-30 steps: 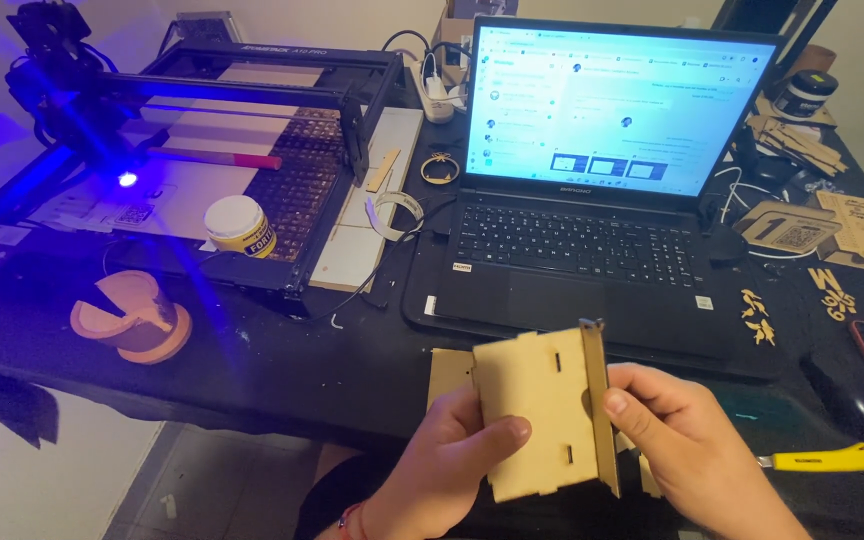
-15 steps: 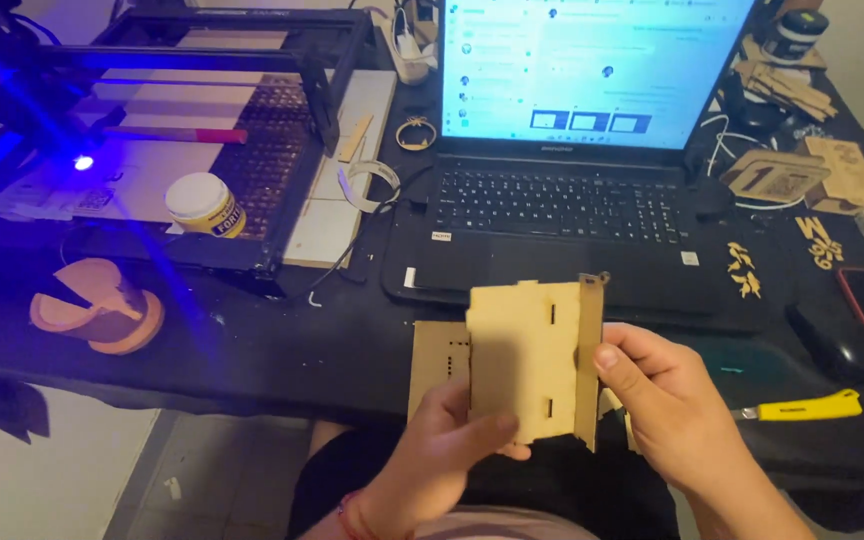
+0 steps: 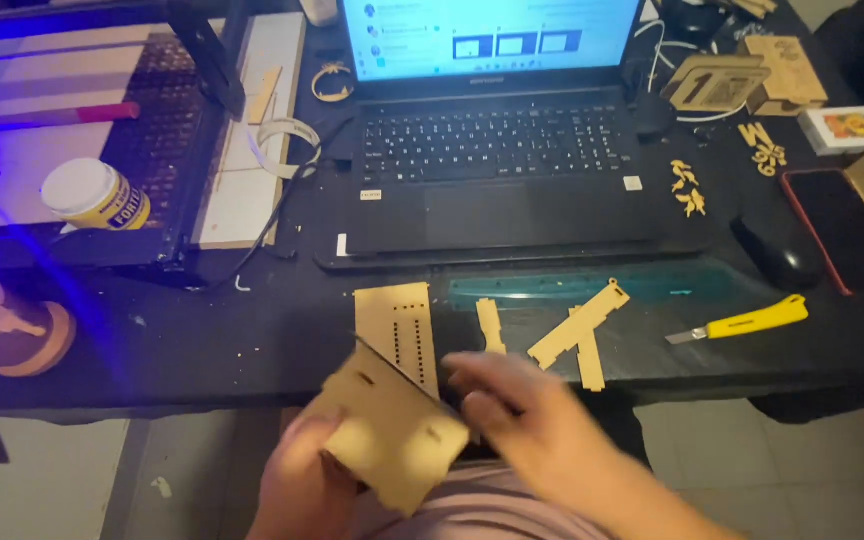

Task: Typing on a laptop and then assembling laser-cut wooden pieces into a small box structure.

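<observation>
The left hand (image 3: 302, 480) grips a notched wooden panel (image 3: 392, 440) from below at the desk's near edge, while the blurred right hand (image 3: 522, 420) rests fingers on its upper edge. Just beyond lie a slotted panel (image 3: 397, 335) and loose wooden strips (image 3: 577, 330) on the black desk (image 3: 202, 340), before the laptop (image 3: 492, 150). A capped glue jar (image 3: 97, 195) stands far left, its contents hidden.

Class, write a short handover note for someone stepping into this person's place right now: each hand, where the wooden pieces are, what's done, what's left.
Left hand: holds the pale slotted laser-cut wooden assembly from below, over the lap.
Right hand: blurred, fingers at the assembly's right edge; grip unclear.
On the black desk: a flat slotted wooden panel, a short wooden strip and two crossed notched wooden strips, in front of the black laptop. Yellow utility knife at right.
Done: some panels look joined.
Left: the loose pieces are unattached.
</observation>
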